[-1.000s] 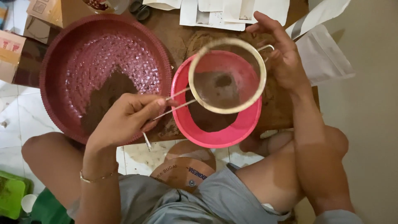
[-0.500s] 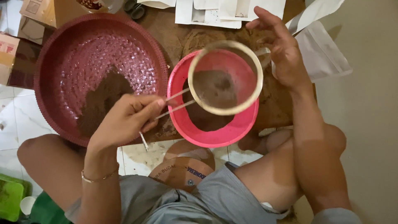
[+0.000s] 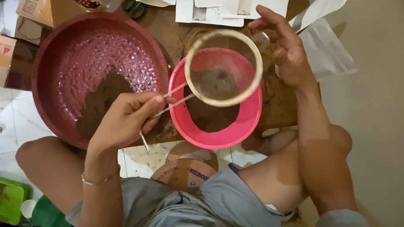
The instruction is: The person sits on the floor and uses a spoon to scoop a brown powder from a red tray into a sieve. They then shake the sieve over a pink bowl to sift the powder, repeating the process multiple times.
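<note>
Left hand: I see my left hand (image 3: pixel 126 120) clenched on the wire handle of a round sieve (image 3: pixel 224 67), thumb and fingers pinched on the two thin rods where they leave the rim.
Right hand: my right hand (image 3: pixel 286 50) is released and grasps nothing; its fingers are spread beside the sieve's far rim. I cannot tell whether the fingertips touch that rim.
Sieve: it hangs between my two hands, level, above a pink bowl (image 3: pixel 219 134); a patch of brown powder (image 3: pixel 214 82) lies on its mesh.
Pink bowl: directly under the sieve, just right of my left hand, with darker brown powder in its bottom.
Woven tray: a large dark red tray (image 3: pixel 54 54) lies left of the bowl, touching or nearly touching it; a heap of brown powder (image 3: pixel 101 98) lies in it, partly behind my left hand.
Surroundings: white paper envelopes (image 3: pixel 332 54) lie past my right hand; a bracelet (image 3: pixel 99 180) circles my left wrist.
</note>
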